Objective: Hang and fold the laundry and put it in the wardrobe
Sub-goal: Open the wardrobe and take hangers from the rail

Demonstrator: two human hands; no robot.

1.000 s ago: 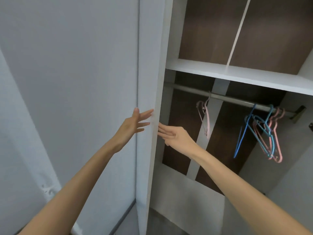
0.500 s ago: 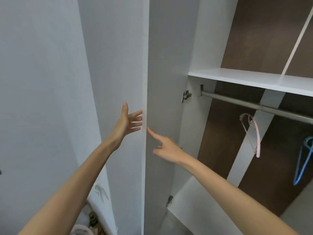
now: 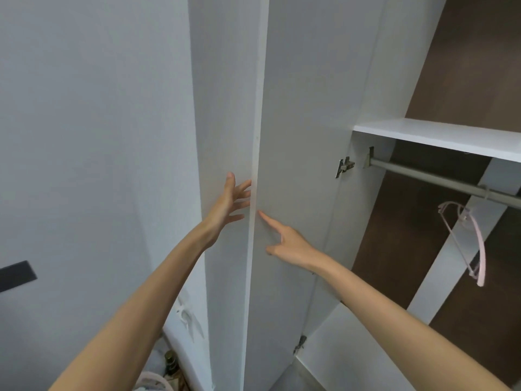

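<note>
White panelling fills most of the view. Nearest the camera, two bare forearms rise from the lower edge toward an open wardrobe door (image 3: 293, 131), seen almost edge-on at centre.

Left hand (image 3: 229, 201): released, fingers straight and spread, grasping nothing. It lies against the door's outer face, with the fingertips at the pale door edge (image 3: 256, 122).

Right hand (image 3: 287, 244): holds nothing. Its index finger is stretched out on the door's inner face, with the tip at the same edge, just below the left fingertips. The thumb points down and to the left; the other fingers are hidden behind the hand.

Low at left, beside the door's foot, sits some small floor clutter (image 3: 170, 361), too dim to identify. A grey wall (image 3: 84, 122) behind it carries a dark rectangular plate (image 3: 17, 275).

Two metal hinges join the door to the wardrobe (image 3: 375, 80), which stands open on the right: an upper hinge (image 3: 344, 165) and a lower hinge (image 3: 300, 344).

Farther in, a white shelf (image 3: 439, 135) spans the interior. A grey hanging rail (image 3: 439, 179) runs just beneath it. One pink hanger (image 3: 476, 249) hangs from the rail, tilted. The brown back panel (image 3: 479, 66) lies farthest, crossed by a white strip (image 3: 451, 263).
</note>
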